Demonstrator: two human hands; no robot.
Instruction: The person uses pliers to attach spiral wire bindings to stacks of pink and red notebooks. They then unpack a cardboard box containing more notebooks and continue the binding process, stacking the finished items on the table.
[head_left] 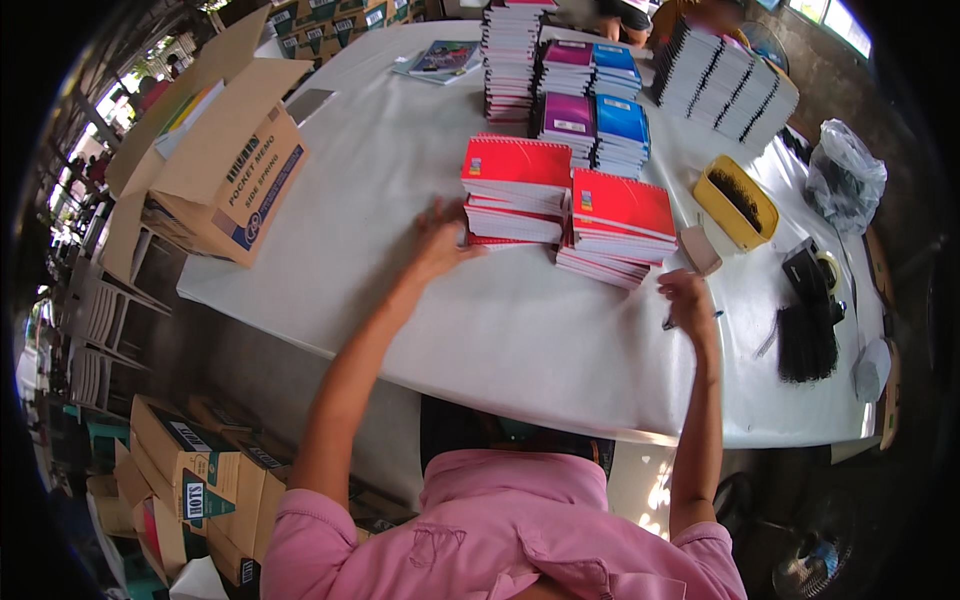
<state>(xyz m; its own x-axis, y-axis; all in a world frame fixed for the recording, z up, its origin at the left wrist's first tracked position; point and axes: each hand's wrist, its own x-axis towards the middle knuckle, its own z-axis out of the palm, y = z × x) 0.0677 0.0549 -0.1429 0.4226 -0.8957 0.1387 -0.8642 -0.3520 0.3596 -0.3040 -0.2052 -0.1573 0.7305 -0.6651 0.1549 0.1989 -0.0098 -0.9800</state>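
Two stacks of red spiral notebooks stand side by side before me, a left stack (515,190) and a right stack (622,225). Beside the lower left corner of the left stack is my left hand (443,243), its fingers spread and nothing in them. At the near right corner of the right stack, my right hand (688,298) is curled closed. A small thin dark object pokes out on both sides of it; its kind is not clear. Next to that hand lies a small beige block (700,250).
Purple notebooks (567,115), blue notebooks (622,120) and tall white stacks (720,85) stand farther back. A yellow tray (735,205) of black pieces, black strands (806,345) and a plastic bag (845,175) are at right. An open carton (228,185) stands left.
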